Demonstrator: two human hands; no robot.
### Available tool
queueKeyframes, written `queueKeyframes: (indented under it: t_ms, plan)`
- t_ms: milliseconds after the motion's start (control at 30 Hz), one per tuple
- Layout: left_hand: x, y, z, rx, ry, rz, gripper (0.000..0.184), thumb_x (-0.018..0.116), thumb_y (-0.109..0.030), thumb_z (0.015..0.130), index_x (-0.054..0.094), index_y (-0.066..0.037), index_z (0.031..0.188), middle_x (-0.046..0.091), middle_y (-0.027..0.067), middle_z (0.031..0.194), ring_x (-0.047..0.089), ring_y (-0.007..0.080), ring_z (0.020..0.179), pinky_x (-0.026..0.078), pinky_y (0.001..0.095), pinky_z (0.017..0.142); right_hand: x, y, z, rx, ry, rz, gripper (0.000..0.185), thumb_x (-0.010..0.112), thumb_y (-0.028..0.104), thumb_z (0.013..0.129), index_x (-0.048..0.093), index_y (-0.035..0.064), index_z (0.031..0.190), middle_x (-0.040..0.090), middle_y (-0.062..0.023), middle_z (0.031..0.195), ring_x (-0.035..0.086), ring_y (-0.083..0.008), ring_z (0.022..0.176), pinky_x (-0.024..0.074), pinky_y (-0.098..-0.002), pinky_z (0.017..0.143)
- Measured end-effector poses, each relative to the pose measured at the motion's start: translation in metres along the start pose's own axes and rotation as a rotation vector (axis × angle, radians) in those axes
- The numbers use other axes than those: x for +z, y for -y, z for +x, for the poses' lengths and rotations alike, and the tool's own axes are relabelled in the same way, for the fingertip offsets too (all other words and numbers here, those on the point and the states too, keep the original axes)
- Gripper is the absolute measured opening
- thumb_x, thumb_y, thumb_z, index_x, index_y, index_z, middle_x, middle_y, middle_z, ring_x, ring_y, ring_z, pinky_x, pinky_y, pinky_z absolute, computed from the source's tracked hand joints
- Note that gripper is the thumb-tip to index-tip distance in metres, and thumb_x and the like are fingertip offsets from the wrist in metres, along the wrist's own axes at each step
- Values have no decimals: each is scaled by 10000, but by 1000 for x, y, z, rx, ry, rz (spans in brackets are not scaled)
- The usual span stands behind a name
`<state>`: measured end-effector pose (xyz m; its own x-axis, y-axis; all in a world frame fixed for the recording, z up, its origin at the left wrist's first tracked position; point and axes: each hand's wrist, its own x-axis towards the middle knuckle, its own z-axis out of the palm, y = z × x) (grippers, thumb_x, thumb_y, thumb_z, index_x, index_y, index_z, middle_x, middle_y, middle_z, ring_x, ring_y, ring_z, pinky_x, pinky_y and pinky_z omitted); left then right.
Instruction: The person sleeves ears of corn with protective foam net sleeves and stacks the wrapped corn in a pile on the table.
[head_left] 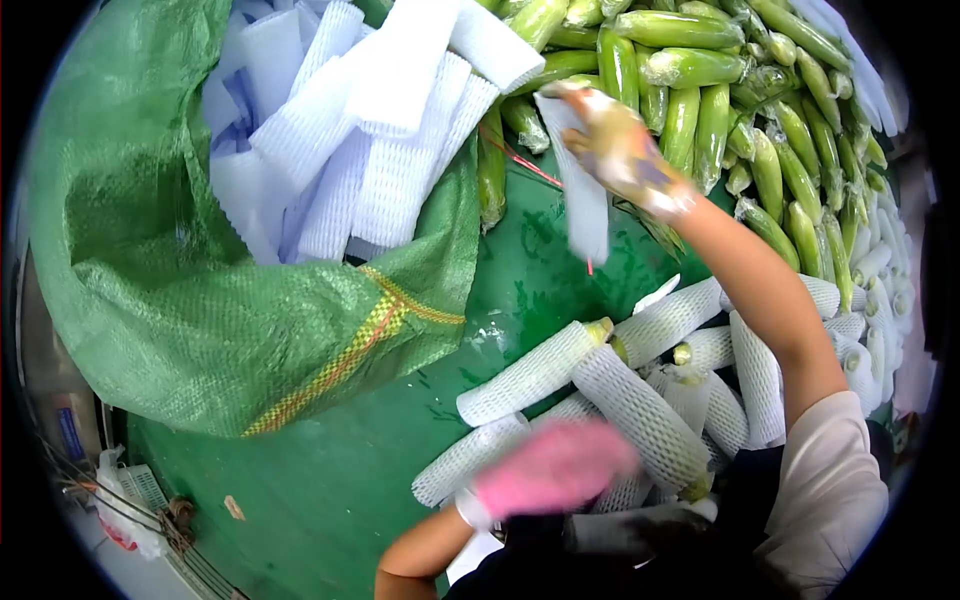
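My right hand [622,150], in a stained glove blurred by motion, reaches over the table at the upper middle. A flat white foam net sleeve [582,205] hangs from its fingers. Just beyond lie many green ears of corn [690,68] in clear film. My left hand [555,470], in a pink glove, is smeared by motion at the lower middle, so its fingers do not show. Beneath and beside it are ears of corn in white foam net sleeves [640,415], piled near my body.
A green woven sack [250,330] stands open at the left, full of white foam sleeves [400,130]. The green table [300,500] runs beneath. Red string [530,165] lies by the corn. A plastic bag [125,505] and thin rods are at the lower left edge.
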<state>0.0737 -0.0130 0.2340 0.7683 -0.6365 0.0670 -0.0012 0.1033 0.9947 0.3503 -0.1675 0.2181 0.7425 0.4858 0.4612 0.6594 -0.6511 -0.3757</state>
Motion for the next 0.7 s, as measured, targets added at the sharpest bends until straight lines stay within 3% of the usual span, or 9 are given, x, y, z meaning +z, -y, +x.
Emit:
queueKeyframes:
  t_ms: [67,133,200,267,333,400,500,567,700]
  plan:
    - [-44,29,11,-409,-316,92,259,555,-147,845,589,-28,1073,609,123,1028,610,231,872,491,345,780,-39,34,-18,222,-43,401,360,618,165,844,503,29,1157,623,-111,936,620,-222,832,501,-331,734]
    - [-93,75,35,-109,-572,827,251,555,-61,788,584,1,1030,600,178,1003,604,282,898,485,340,803,-43,46,-40,472,-85,779,401,683,164,820,504,7,1143,626,-84,920,607,-158,867,499,-301,752]
    - [-181,133,47,79,-806,970,256,619,-84,756,600,6,995,634,149,868,615,271,797,488,360,745,-43,60,-52,729,143,1227,366,688,165,828,535,23,1128,626,-60,993,595,-149,937,478,-307,860]
    - [-219,49,57,15,-988,652,228,616,-159,819,618,7,975,652,78,866,578,211,697,488,373,706,-6,61,-67,770,176,1753,298,645,153,859,546,46,1119,619,-64,1090,586,-179,1016,462,-348,920]
    - [-295,18,53,-56,-1042,986,340,605,-250,854,616,36,1037,664,92,983,604,223,862,452,319,835,31,57,-88,904,247,1837,258,632,152,869,555,61,1098,623,-66,1066,591,-182,1004,474,-347,901]
    - [-323,13,57,-83,-906,556,320,600,-226,856,614,26,1053,648,101,1044,587,198,934,426,296,875,42,89,-86,873,336,2007,213,624,141,873,563,77,1067,625,-59,1043,597,-180,977,480,-341,874]
    - [-269,29,60,-76,-884,228,323,581,-259,876,606,11,1052,636,87,1025,573,181,932,425,293,873,52,106,-83,849,446,2205,235,576,166,903,530,94,1122,610,-55,1053,585,-166,997,457,-343,916]
    - [-195,38,55,-38,-901,55,327,568,-281,889,601,1,1051,628,77,1013,565,170,930,425,291,872,67,129,-74,825,284,2322,241,539,148,921,513,84,1152,592,-48,1081,577,-164,1007,447,-349,936]
    - [-110,56,42,-34,-965,-252,337,543,-324,915,591,-19,1049,611,59,987,547,147,927,425,287,870,144,94,-96,630,231,2470,206,571,111,892,559,42,1086,616,-41,987,586,-139,886,472,-278,837]
